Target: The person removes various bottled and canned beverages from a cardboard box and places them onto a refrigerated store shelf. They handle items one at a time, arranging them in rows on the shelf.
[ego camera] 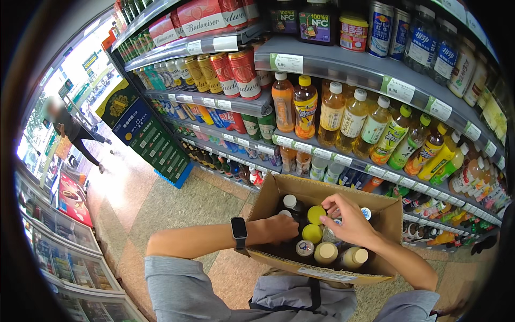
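An open cardboard box (322,189) stands before me, holding several bottles, cans and lidded containers. My left hand (281,228) reaches into its left side beside a dark bottle with a white cap (290,201); its fingers are hidden, so its hold cannot be told. Over the middle of the box is my right hand (347,219), fingers curled and thumb apart, close to a yellow-lidded container (316,214). A second yellow lid (312,233) lies nearer me. Along the near wall are a can (304,248) and two bottles with cream caps (326,252).
Curved store shelves (277,60) of drinks rise beyond the box. A dark display board (141,133) stands at the shelf's left end. Glass-fronted coolers (72,265) line the lower left. A person (74,129) walks near the bright entrance.
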Demonstrator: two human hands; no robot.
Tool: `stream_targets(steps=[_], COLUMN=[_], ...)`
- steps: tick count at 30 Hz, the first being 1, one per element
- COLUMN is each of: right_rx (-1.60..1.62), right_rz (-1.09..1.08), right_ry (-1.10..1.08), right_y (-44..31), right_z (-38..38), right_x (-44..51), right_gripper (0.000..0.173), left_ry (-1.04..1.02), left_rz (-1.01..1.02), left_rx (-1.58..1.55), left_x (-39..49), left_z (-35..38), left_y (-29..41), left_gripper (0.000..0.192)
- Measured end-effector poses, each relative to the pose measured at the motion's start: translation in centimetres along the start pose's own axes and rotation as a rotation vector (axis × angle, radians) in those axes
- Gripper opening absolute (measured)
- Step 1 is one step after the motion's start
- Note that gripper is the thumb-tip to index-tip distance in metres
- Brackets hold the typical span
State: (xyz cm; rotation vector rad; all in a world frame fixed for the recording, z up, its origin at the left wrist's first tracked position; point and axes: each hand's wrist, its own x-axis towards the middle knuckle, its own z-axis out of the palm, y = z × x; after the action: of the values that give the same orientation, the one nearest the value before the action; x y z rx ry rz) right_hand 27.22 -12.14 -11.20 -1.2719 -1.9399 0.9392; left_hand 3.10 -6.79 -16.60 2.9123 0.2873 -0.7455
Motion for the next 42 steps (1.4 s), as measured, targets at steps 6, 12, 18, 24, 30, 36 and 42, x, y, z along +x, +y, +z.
stream_targets(steps=[6,12,18,24,30,36,42], right_rx=[-0.017,-0.016,-0.028,0.013,0.056,0.079,0.137], right_rz=[0.002,-0.061,-0.131,-0.065,-0.077,-0.143,-0.23], right_ry=[-0.071,-0.079,-0.049,0.038,0.26,0.431,0.512], right_y=[-1.0,-2.9,-4.3,-5.1,-5.2,-6.2,-7.8], right_z=[-0.8,-2.3,-3.1,-3.0,-3.7,-5.4,-7.3], right_x=[-0.3,-0.3,0.1,0.1,0.6,1.4,2.3], right_gripper=[0.045,0.063,0.093,0.084,0.07,0.068,0.065], left_ry=[0.104,0.364,0.705,0.931,1.106,1.294,1.236], left_rz=[-0.049,-0.089,0.001,0.082,0.111,0.084,-0.008], left_rx=[-0.056,-0.107,-0.197,-0.285,-0.31,-0.341,-0.493], left_x=[-2.5,-7.5,-9.3,-8.6,-7.5,-6.5,-6.5], left_z=[-3.7,-10.2,-14.3,-16.6,-18.6,-19.5,-19.5], left_y=[0.0,-0.3,-0.8,-1.7,-2.0,-1.7,-1.5], left_gripper=[0.044,0.047,0.041,0.04,0.046,0.057,0.076])
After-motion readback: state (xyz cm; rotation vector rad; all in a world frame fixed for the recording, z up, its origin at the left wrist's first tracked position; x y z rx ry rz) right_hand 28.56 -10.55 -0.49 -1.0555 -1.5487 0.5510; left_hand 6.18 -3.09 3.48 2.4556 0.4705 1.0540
